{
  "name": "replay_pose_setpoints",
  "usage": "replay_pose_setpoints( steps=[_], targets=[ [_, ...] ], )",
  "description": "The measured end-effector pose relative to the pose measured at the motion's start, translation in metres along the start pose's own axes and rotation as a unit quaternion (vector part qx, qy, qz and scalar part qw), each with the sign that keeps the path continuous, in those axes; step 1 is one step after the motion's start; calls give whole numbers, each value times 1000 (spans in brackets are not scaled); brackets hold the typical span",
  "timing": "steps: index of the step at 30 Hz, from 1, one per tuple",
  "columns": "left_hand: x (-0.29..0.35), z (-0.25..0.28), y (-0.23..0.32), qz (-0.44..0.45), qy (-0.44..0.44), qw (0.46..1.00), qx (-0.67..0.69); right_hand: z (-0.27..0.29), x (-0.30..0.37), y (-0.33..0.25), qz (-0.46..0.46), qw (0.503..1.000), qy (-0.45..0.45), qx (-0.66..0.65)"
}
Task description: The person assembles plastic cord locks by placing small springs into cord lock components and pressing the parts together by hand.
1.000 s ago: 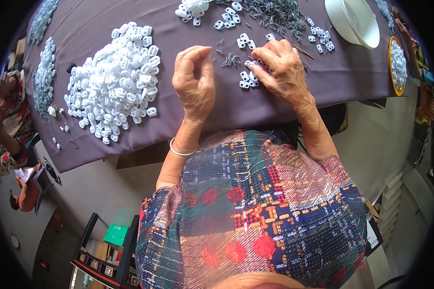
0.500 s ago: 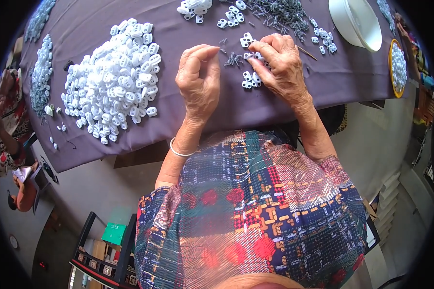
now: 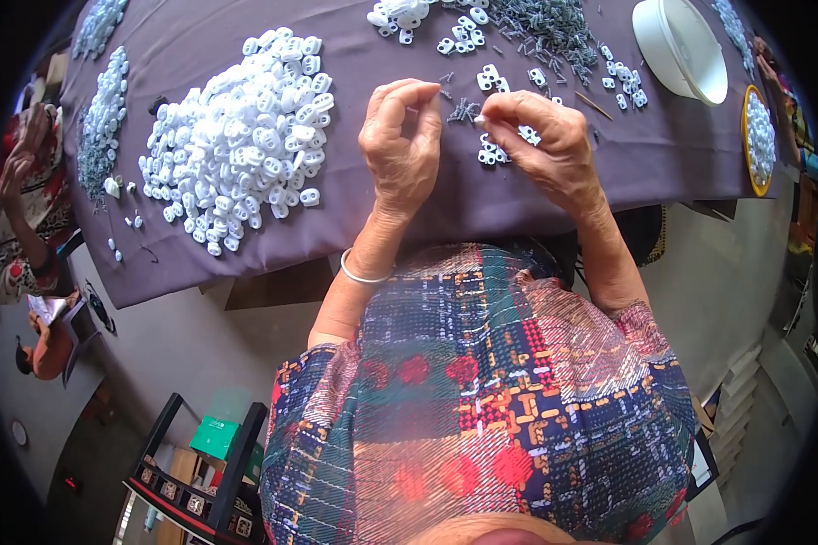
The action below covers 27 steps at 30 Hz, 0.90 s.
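My left hand [image 3: 402, 136] is raised over the table's front part, thumb and forefinger pinched together. Whatever lies between those fingertips is too small or hidden to make out. To its right, my right hand [image 3: 547, 141] pinches a small white plastic piece [image 3: 481, 120], mostly covered by the fingers. Between the hands lies a little cluster of grey springs [image 3: 464, 111]. White two-hole cord-lock pieces [image 3: 492, 153] lie beside and partly beneath my right hand, and more cord-lock pieces [image 3: 492, 79] sit just beyond it.
A large heap of white cord-lock pieces [image 3: 245, 145] covers the left of the dark tablecloth [image 3: 354, 45]. Farther back are a pile of grey springs [image 3: 545, 32], a thin stick [image 3: 594, 105] and a white tub [image 3: 677, 54]. An orange-rimmed tray [image 3: 752, 173] stands far right. Another person's hands [image 3: 27, 150] show at left.
My right hand has drawn back slightly from the white pieces and now shows a white piece in its fingertips. My left hand keeps its pinch. The whole view has shifted a little.
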<state>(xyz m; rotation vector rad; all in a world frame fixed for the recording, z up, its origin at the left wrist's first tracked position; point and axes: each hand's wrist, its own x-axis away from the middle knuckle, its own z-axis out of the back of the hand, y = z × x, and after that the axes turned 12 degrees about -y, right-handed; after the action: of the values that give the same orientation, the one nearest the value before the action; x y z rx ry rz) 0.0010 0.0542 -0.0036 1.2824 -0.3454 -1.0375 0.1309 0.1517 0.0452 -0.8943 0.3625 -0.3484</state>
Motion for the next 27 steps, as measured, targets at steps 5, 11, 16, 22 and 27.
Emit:
replay_pose_setpoints(
  steps=[5,11,16,22,27],
  targets=[
    [0,2,3,-13,29,998,51,0,8,-7,-125,964,-16,-236],
    [10,16,29,136,-99,963,213,-1,16,-13,-86,977,-7,-197],
    [17,16,44,237,-180,901,315,-7,25,-16,-49,992,3,-117],
    [30,10,45,226,-170,912,296,-11,33,-13,-53,992,-13,-115],
    [43,0,56,205,-50,921,329,-28,40,-14,-181,918,6,-353]
  ],
)
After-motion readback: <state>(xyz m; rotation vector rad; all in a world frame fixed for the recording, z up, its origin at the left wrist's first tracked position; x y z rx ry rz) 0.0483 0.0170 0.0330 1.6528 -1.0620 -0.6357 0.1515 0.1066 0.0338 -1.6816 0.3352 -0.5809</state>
